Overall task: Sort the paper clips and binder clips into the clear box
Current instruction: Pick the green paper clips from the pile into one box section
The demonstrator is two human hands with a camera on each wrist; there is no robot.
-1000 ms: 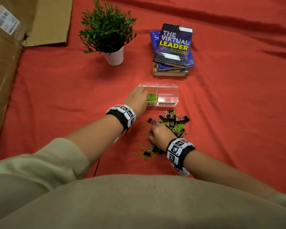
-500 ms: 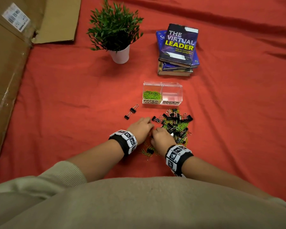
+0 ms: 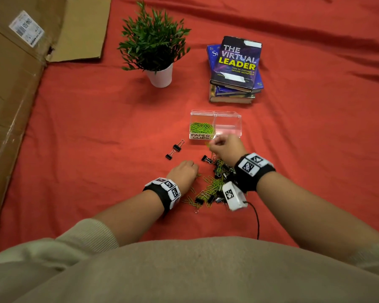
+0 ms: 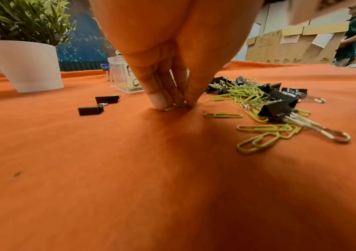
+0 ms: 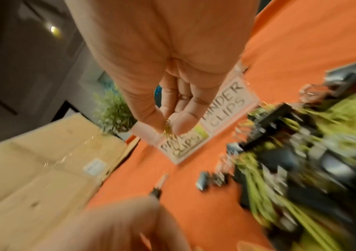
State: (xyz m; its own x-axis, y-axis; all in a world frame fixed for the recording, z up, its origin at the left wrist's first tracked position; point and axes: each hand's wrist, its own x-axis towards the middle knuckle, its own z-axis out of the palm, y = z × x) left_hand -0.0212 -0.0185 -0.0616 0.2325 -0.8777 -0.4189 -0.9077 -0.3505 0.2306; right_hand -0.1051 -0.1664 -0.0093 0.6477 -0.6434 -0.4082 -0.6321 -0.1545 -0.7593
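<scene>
Since half a second ago, right hand (image 3: 224, 147) has risen from the heap to the clear box's (image 3: 228, 117) front, pinching a few green paper clips (image 5: 169, 131); left hand (image 3: 184, 171) has stayed low.

Left to right: a cardboard sheet (image 3: 13, 88) carries a barcode sticker too small to read. Left hand's fingertips (image 4: 162, 101) pinch one paper clip (image 4: 173, 107) flat on the red cloth (image 3: 96, 127). Two binder clips (image 3: 174, 149) lie apart. The box's left half, labelled "PAPER CLIPS", holds green clips (image 3: 201, 127); the right hand covers the other label, which reads "BINDER CLIPS" in the blurred wrist view. The mixed heap (image 3: 214, 184) is partly hidden. The top book (image 3: 236, 62) reads "THE VIRTUAL LEADER".
</scene>
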